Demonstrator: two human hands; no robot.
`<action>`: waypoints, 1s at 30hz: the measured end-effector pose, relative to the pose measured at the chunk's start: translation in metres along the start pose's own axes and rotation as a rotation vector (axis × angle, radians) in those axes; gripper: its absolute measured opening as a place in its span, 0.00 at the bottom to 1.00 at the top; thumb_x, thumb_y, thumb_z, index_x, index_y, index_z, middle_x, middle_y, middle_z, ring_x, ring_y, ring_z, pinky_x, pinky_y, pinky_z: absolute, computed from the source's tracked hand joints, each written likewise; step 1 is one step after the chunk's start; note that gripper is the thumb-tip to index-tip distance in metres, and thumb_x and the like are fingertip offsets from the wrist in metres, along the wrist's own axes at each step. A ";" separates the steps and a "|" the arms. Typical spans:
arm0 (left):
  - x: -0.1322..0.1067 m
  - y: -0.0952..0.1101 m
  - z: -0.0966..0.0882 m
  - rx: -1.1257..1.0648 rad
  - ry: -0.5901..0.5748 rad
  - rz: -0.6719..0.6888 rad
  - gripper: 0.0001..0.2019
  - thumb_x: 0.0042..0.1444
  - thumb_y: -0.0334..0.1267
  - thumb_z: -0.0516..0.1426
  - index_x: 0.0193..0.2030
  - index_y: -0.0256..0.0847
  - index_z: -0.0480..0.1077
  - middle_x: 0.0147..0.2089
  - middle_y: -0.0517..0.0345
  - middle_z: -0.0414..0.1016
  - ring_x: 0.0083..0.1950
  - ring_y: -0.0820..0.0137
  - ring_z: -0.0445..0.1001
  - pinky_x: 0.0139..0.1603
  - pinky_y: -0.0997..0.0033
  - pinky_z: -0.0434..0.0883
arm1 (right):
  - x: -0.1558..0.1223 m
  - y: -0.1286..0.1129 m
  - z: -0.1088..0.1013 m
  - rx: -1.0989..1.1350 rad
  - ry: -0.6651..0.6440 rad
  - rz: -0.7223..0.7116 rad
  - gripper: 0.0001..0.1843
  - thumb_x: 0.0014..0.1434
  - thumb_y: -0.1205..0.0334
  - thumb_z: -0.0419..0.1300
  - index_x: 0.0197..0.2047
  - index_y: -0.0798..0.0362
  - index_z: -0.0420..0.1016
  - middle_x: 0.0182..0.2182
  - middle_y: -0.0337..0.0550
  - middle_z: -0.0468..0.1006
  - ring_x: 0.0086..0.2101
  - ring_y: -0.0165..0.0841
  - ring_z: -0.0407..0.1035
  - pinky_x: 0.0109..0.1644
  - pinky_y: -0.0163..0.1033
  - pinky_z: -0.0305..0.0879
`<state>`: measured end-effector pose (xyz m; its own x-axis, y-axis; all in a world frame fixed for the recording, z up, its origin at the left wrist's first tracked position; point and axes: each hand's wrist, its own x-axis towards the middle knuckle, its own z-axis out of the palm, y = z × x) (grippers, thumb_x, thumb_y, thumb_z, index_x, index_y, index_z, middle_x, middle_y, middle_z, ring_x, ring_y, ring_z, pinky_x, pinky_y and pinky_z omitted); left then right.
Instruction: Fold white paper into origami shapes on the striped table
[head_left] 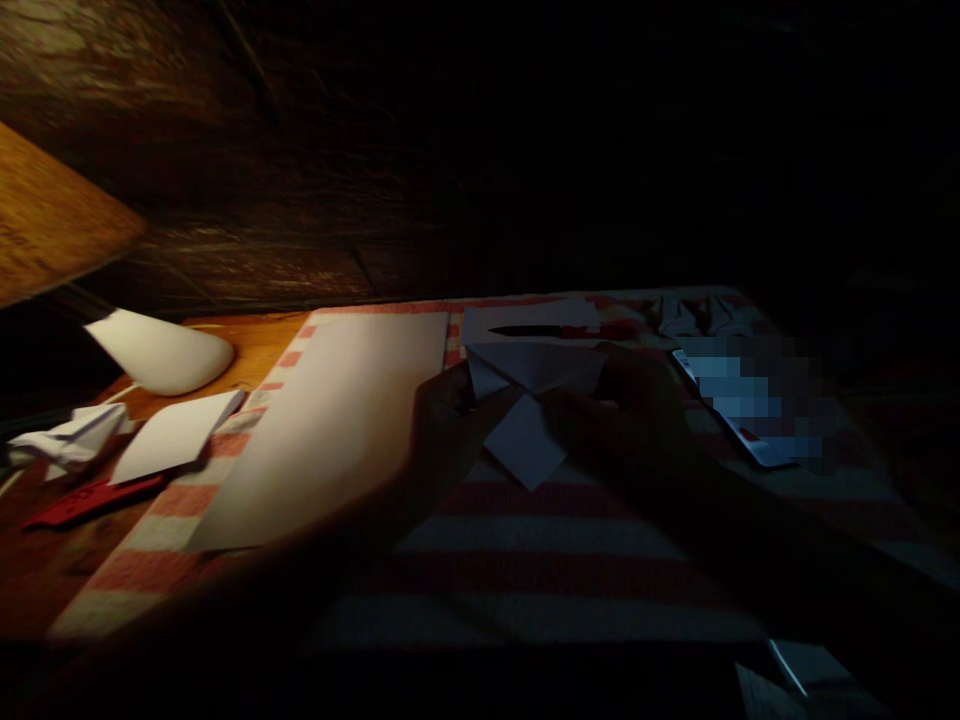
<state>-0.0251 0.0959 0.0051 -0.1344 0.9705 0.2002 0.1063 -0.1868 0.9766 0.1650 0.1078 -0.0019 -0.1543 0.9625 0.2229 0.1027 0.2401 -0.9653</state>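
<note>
Between my two hands is a folded sheet of paper (530, 367), with a wide upper part and a pointed flap hanging toward me. My left hand (450, 410) grips its left side, thumb lying across the front. At the right side, my right hand (619, 400) is closed on the same paper, its fingers dark in shadow. Just beyond the folded paper lies a knife (525, 330) with a dark blade, resting on a small white sheet (480, 318). A large white sheet of paper (330, 420) lies flat to the left of my left hand.
A red and white striped cloth (525, 580) covers the table. A lit device with a blurred screen (742, 410) lies at right, folded paper shapes (697, 315) behind it. At left are a lamp (161, 350), crumpled paper (67, 440), a curved white sheet (176, 435) and a red-handled object (94, 500).
</note>
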 end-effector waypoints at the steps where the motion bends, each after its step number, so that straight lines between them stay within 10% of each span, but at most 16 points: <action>1: 0.001 -0.001 0.000 -0.005 0.001 0.003 0.09 0.48 0.38 0.69 0.36 0.39 0.80 0.33 0.56 0.84 0.31 0.68 0.80 0.29 0.72 0.76 | 0.001 0.002 -0.002 -0.012 -0.006 -0.005 0.07 0.55 0.60 0.71 0.36 0.50 0.78 0.32 0.42 0.79 0.31 0.36 0.72 0.31 0.40 0.69; 30: 0.003 -0.003 -0.004 -0.054 -0.054 -0.148 0.11 0.45 0.38 0.71 0.35 0.38 0.81 0.33 0.55 0.84 0.30 0.67 0.80 0.27 0.72 0.76 | 0.005 -0.003 -0.001 0.314 -0.051 0.197 0.11 0.50 0.59 0.74 0.28 0.53 0.78 0.25 0.38 0.75 0.23 0.29 0.64 0.26 0.37 0.61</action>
<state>-0.0300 0.0984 0.0026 -0.0910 0.9946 0.0509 0.0359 -0.0478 0.9982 0.1646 0.1120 0.0026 -0.2113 0.9770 0.0292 -0.1699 -0.0073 -0.9854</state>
